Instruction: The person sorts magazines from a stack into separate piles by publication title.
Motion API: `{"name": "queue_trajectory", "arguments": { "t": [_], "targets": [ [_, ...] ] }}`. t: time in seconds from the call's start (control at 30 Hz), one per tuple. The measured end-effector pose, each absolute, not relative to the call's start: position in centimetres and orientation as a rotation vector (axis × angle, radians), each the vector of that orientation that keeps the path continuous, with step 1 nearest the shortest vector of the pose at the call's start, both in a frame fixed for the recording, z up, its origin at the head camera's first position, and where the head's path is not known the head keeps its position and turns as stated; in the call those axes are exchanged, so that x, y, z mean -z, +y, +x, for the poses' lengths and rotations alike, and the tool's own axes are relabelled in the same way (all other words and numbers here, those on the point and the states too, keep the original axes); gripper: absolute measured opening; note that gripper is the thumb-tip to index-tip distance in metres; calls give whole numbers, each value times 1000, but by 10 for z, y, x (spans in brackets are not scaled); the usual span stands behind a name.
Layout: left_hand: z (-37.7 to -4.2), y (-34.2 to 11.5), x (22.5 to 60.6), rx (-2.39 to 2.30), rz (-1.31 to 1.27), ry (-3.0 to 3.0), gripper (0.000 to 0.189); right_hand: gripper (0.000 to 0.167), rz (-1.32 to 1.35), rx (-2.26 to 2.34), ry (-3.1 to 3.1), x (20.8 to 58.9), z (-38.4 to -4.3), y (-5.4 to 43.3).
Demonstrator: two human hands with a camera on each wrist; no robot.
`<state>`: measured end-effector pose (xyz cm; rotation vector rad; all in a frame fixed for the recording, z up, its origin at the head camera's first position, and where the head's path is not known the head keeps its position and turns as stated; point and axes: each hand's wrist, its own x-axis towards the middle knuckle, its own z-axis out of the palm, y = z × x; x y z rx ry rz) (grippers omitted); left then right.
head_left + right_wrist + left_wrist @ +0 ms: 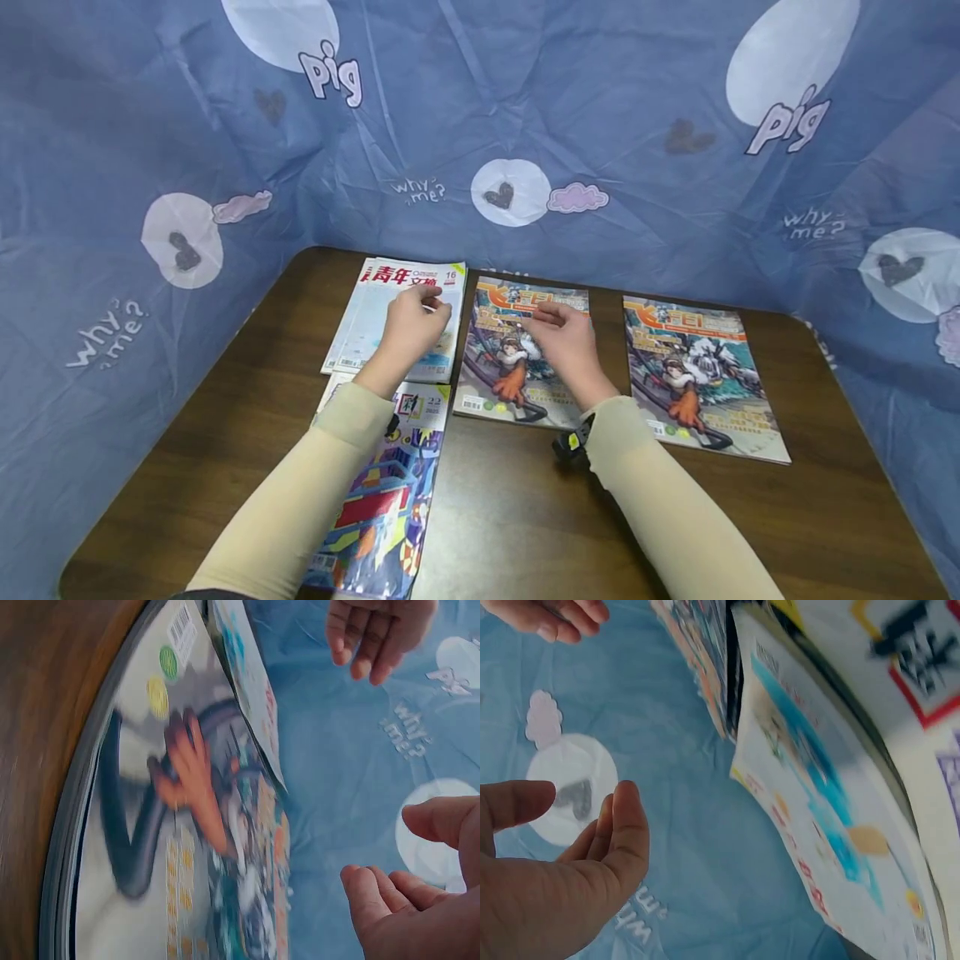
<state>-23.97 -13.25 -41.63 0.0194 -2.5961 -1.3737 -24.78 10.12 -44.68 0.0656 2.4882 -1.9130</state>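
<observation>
My left hand (414, 323) hovers over the white magazine (362, 321) with a red title at the back left, which lies on another white copy. Its fingers are loosely bent, with a gap between thumb and fingertips and nothing held. To its right, my right hand (564, 343) hangs above the middle comic-style magazine (480, 367) in the same relaxed way, also holding nothing. In the right wrist view, the middle magazine (150, 847) appears as a thick stack, with the right hand (427, 907) beside it. The left wrist view also shows the left hand (570, 877) empty.
Another comic-style magazine (697, 375) lies on the right side of the brown table (502, 517). A colourful magazine (382, 500) lies in front of the white ones, partly under my left forearm. Blue printed cloth (450, 125) hangs behind the table and at both sides.
</observation>
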Motion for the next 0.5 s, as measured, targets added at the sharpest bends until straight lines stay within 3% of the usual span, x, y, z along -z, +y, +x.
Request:
{"name": "queue_trajectory", "arguments": {
  "t": [0.5],
  "targets": [
    [-224, -95, 427, 1470, -38, -2670, 36, 52, 133, 1935, 2562, 454, -234, 167]
  ]
}}
